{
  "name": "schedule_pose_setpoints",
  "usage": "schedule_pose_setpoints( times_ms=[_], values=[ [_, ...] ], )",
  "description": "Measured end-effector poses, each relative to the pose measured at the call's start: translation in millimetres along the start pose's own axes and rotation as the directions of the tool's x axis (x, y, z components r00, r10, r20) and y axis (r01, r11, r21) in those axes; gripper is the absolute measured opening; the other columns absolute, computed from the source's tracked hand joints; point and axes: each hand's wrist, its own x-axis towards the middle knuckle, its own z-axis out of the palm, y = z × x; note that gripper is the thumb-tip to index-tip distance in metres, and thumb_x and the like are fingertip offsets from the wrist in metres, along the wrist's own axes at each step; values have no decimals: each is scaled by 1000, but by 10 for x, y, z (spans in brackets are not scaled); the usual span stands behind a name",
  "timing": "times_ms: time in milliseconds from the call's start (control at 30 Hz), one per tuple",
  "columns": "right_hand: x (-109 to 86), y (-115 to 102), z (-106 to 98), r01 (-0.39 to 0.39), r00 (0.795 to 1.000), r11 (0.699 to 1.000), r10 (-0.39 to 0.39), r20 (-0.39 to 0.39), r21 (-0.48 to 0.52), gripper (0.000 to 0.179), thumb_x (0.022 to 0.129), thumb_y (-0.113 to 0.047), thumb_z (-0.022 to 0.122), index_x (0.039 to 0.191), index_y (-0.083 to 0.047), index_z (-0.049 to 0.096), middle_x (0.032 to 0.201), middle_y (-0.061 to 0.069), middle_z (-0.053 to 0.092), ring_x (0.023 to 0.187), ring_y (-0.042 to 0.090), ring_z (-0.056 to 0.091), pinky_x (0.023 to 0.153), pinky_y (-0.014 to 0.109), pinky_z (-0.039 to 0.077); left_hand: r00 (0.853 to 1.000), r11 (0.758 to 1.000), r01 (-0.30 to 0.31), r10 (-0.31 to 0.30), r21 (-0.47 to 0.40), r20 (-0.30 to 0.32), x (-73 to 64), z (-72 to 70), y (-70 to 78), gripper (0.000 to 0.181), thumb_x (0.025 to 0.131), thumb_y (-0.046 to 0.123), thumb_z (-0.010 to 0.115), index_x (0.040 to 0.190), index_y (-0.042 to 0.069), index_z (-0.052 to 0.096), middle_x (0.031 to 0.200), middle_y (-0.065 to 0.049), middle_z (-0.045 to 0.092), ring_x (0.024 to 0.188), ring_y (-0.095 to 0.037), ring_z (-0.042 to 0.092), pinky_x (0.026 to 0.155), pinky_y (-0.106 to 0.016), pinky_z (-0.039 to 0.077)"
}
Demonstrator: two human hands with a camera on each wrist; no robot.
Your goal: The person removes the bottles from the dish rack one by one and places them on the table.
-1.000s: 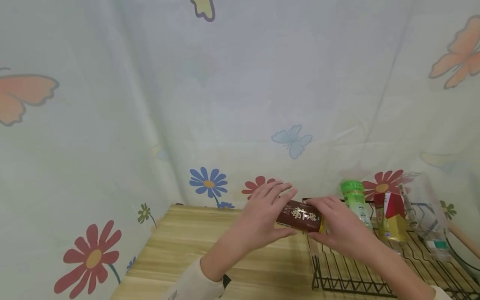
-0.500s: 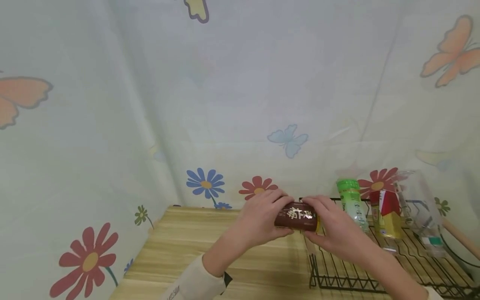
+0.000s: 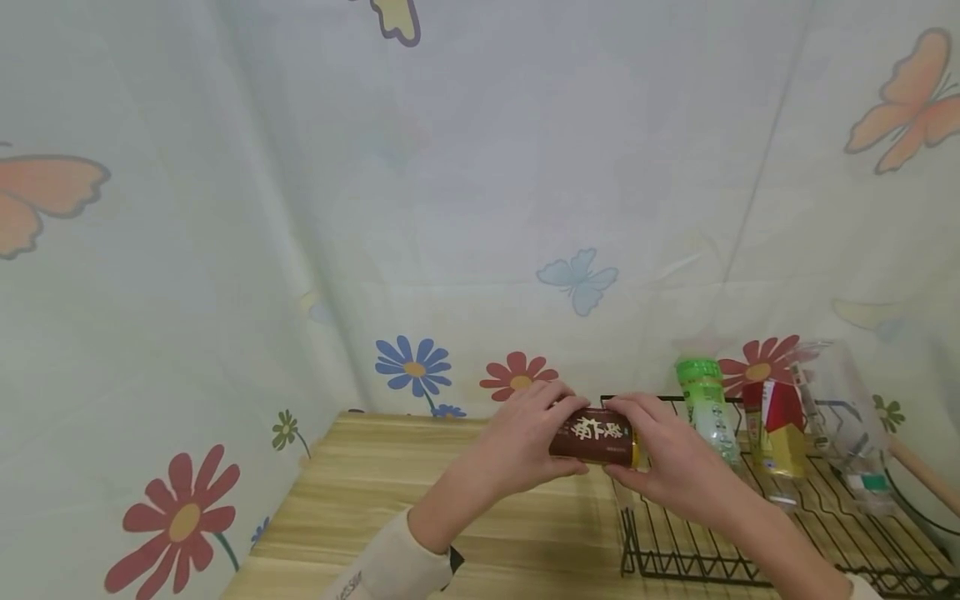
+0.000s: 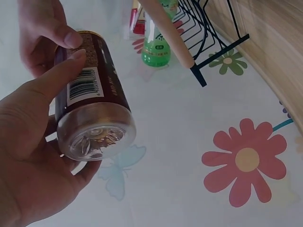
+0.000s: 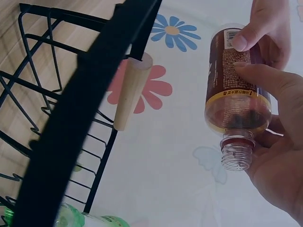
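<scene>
Both hands hold a plastic bottle [image 3: 588, 440] on its side, above the table near the rack's left end. It has a dark brown label with pale characters. My left hand [image 3: 521, 437] grips the base end; in the left wrist view, the clear bottom and a barcode [image 4: 85, 86] show. My right hand [image 3: 678, 454] grips the end towards the neck, its thumb over the label. The bare threaded neck [image 5: 236, 153] appears uncapped in the right wrist view. Parts of the fingers are hidden behind the bottle.
A black wire rack [image 3: 705, 567] stands on the wooden table [image 3: 390, 483] at the right. On it are a green-capped bottle [image 3: 707, 408], a red and gold package [image 3: 783, 433] and a clear plastic container [image 3: 847, 417]. A wooden rod [image 3: 926, 479] lies farther right. A flowered curtain [image 3: 480, 208] hangs behind.
The left hand's raised fingers have come down onto the bottle. The bottle has tilted a little closer to level, and its label has turned slightly. Both hands keep hold.
</scene>
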Motion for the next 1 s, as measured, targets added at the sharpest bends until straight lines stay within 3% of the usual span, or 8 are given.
schedule_pose_setpoints(
  times_ms=[267,767,1000],
  values=[
    [12,-12,54,-14,1000,1000,14,4,-13,76,77,-22,98,139,-4,59,135,13,61,116,32,66,91,51,62,999,999,-6,4,50,41,28,74,43,84,79,55,91,145,15,57,133,0,57,125,-17,55,110,-32,49],
    [41,-43,151,26,998,999,-28,-56,-34,80,75,-22,99,141,-3,58,136,13,60,119,30,64,93,49,61,999,993,18,-12,117,-49,5,109,98,76,80,46,93,140,14,61,127,-1,59,117,-17,58,103,-29,54],
    [47,-39,87,56,998,998,-57,-11,-43,90,77,-34,98,149,-5,52,143,14,56,127,33,60,97,52,59,997,993,-8,16,115,-69,21,139,23,76,79,47,94,139,14,61,125,0,59,115,-16,58,100,-28,55]
  ],
)
